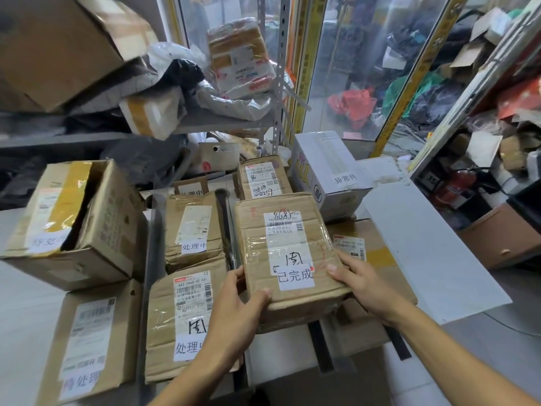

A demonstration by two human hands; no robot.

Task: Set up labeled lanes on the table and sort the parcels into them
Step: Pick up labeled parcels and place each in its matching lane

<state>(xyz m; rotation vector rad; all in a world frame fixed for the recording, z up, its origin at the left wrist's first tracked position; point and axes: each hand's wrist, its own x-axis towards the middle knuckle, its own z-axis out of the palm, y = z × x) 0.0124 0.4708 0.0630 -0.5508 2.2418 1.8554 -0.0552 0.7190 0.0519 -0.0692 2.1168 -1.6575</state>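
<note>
Fingers of left hand [237,310] and right hand [361,281] grip parcel [288,253]; fingertips hidden beneath.

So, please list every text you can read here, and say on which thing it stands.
"已完成", "8685": box held by both hands.
"处理中": middle box.
"异常件": white box.
"642 H468-00 031": near box.
"待处理": left near box, partly cut.
Fine print on the shipping labels: too small to read.
</note>
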